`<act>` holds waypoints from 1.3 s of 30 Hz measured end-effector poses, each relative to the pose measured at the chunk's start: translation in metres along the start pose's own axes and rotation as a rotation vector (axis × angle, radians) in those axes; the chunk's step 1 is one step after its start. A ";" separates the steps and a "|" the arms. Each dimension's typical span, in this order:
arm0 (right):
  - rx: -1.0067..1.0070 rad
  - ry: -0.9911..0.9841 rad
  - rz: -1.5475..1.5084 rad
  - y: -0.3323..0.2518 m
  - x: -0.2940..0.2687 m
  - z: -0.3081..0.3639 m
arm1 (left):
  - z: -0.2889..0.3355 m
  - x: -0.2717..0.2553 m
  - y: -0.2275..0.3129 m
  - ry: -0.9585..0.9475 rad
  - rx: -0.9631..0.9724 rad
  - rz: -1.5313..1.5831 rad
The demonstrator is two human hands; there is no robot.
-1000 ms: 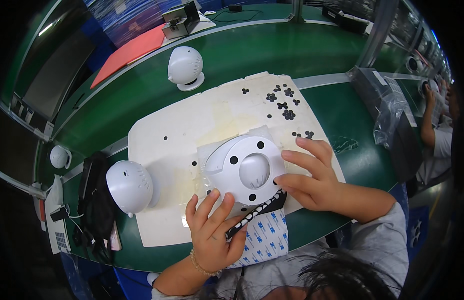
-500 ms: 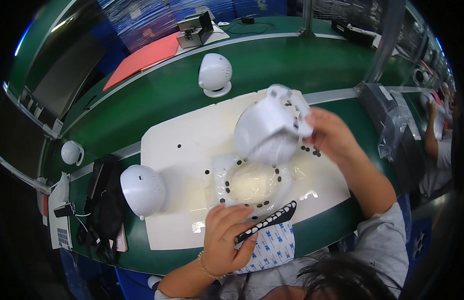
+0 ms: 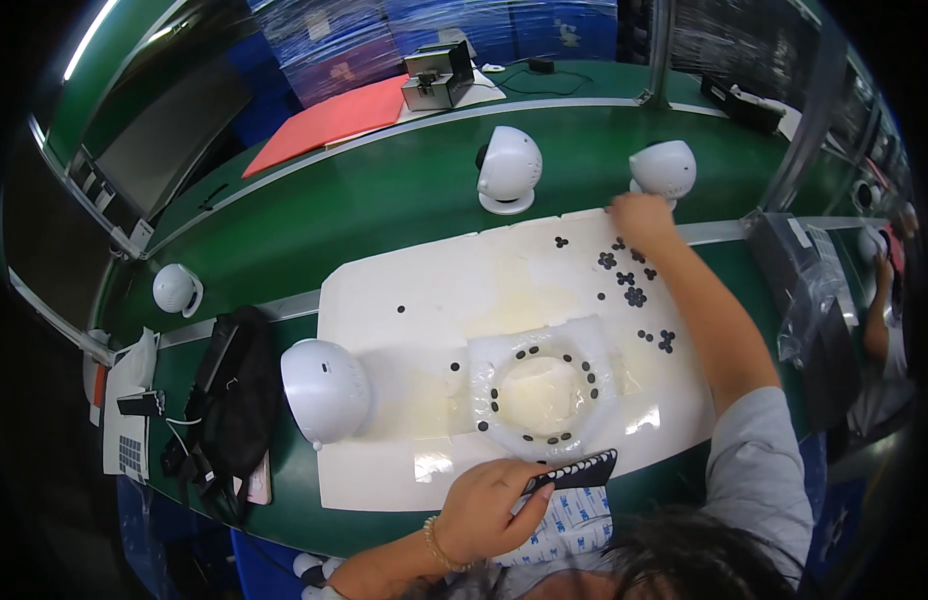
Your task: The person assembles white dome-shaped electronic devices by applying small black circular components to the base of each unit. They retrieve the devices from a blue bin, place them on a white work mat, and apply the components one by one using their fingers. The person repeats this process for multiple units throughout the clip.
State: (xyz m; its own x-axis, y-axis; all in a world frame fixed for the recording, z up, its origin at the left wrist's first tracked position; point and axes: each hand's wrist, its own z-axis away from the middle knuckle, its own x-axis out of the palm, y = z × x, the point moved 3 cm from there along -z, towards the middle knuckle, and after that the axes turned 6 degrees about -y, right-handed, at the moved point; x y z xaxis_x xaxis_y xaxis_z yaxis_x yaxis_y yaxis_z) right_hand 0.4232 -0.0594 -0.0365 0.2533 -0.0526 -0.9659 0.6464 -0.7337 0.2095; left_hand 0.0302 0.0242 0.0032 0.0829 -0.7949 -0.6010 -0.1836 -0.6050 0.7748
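Observation:
My left hand (image 3: 494, 508) is closed on a sheet of black round stick-on pads (image 3: 581, 470), near the front edge of the white board; its blue-and-white backing (image 3: 564, 528) hangs below. My right hand (image 3: 644, 222) reaches to the back right, fingers curled at the base of a white rounded device (image 3: 664, 168) that stands on the green surface; the fingertips are partly hidden. Between my arms lies a foam-wrapped ring (image 3: 484, 395) with small black pads around its opening. A second white device (image 3: 326, 392) rests on the board's left side.
Loose black pads (image 3: 635, 296) lie in clusters on the white board (image 3: 384, 470). More white devices stand at the back (image 3: 511, 168) and far left (image 3: 174, 290). A black bag (image 3: 239, 395) lies left, a grey box (image 3: 784, 250) with clear plastic right. A metal case (image 3: 434, 85) sits behind.
My right hand has carried the white device from above the ring to the back right, where it now stands. My left hand still holds the pad sheet, now tilted flatter. The view has shifted.

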 end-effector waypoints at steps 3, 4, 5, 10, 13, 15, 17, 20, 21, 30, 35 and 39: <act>-0.294 0.178 -0.345 -0.080 -0.014 -0.019 | 0.002 -0.003 -0.004 0.024 -0.056 0.061; -0.339 0.313 -0.344 -0.099 -0.009 -0.022 | 0.002 -0.003 -0.005 0.036 -0.064 0.091; -0.386 0.450 -0.345 -0.114 -0.011 -0.024 | 0.002 -0.004 -0.005 0.037 -0.072 0.103; -0.150 0.298 -0.530 -0.123 -0.025 -0.040 | 0.003 -0.008 -0.001 0.031 -0.161 0.139; -0.067 0.371 -0.633 -0.100 -0.037 -0.039 | 0.001 -0.010 0.001 0.046 -0.146 0.110; -0.117 0.520 -0.712 -0.083 -0.050 -0.027 | 0.001 -0.007 -0.002 0.021 -0.141 0.098; -0.078 0.367 -1.131 -0.077 -0.074 0.001 | 0.004 -0.007 -0.005 0.031 -0.135 0.084; 0.030 0.072 -1.727 -0.078 -0.111 0.062 | 0.006 -0.008 -0.003 0.099 -0.105 0.079; -0.016 0.003 -1.789 -0.080 -0.118 0.081 | 0.005 -0.009 0.000 0.120 -0.088 0.086; -0.050 -0.373 -1.922 -0.106 -0.118 0.178 | 0.003 -0.007 0.009 0.184 -0.015 0.086; -0.197 0.093 -1.364 -0.105 -0.123 0.189 | 0.009 -0.009 0.010 0.195 -0.031 0.070; -0.638 0.405 -0.892 -0.119 -0.156 0.220 | 0.009 -0.008 0.013 0.208 -0.014 0.044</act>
State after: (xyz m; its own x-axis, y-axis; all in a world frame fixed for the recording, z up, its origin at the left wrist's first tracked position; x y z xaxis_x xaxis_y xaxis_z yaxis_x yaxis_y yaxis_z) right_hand 0.1485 -0.1128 0.0556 -0.3366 0.6135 -0.7144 0.9260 0.0779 -0.3694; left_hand 0.0180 0.0234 0.0161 0.2755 -0.8120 -0.5145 -0.1781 -0.5691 0.8028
